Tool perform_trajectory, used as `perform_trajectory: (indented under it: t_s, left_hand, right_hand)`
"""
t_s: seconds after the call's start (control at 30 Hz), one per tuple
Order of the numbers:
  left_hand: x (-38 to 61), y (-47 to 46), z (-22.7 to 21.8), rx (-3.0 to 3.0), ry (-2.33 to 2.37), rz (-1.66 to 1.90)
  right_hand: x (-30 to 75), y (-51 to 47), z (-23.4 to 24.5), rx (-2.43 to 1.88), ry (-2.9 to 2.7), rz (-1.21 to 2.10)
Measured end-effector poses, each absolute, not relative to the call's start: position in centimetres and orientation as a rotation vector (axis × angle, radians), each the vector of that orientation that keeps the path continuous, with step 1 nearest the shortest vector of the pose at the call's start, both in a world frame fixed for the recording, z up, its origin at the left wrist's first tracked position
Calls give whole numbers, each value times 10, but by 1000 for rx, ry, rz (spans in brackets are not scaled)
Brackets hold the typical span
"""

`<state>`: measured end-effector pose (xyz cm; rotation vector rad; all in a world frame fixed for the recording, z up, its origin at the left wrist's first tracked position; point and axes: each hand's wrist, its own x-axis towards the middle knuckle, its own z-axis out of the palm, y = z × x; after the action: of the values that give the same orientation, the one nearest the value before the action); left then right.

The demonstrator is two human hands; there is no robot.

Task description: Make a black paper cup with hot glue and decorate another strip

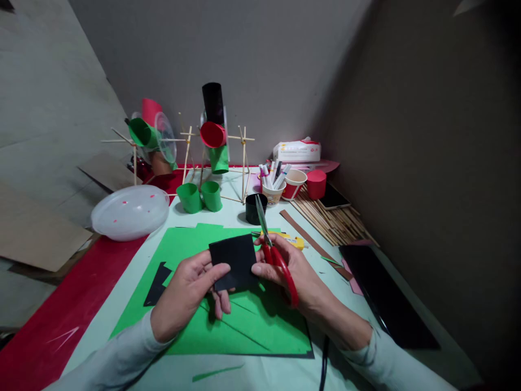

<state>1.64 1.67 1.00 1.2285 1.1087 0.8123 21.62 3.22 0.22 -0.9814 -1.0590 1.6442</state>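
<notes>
My left hand (191, 290) pinches the left edge of a small black paper square (234, 259), held just above a green paper sheet (244, 326). My right hand (293, 271) grips red-handled scissors (273, 247) with the blades pointing up and away, and its thumb and fingertip also touch the right edge of the black square. A black paper offcut (158, 283) lies on the green sheet to the left of my left hand.
Behind stand two green paper cups (199, 196), a black cup (254, 209), a cup of markers (273, 184), a red-and-white cup (293, 183), a red cylinder (316, 183), a stick-and-cup model (211, 141), a clear plastic dome (130, 212), bamboo sticks (334, 217) and a dark tablet (386, 293).
</notes>
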Motion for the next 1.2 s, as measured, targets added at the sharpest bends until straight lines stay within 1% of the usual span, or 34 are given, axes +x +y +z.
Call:
perform_trajectory:
  t_s: [0.33, 0.63, 0.8, 0.97, 1.07, 1.2]
  left_hand:
    - [11, 20, 10, 1171, 1148, 820]
    - [6, 21, 19, 995, 1173, 1061]
    - [1, 29, 22, 856, 1178, 1209]
    - [-2, 32, 23, 758, 1146, 1290]
    - [-3, 32, 24, 716, 1132, 1306]
    - [-2, 32, 25, 697, 1112, 1311]
  right_hand:
    - [212, 27, 3, -940, -1014, 1616]
    - [217, 26, 5, -899, -1046, 1625]
    - [217, 16, 4, -736, -1183, 1844]
    - [211, 15, -16, -617, -1131, 2141]
    - [211, 14, -21, -605, -1186, 2198]
    - [215, 11, -6, -615, -1273, 2212]
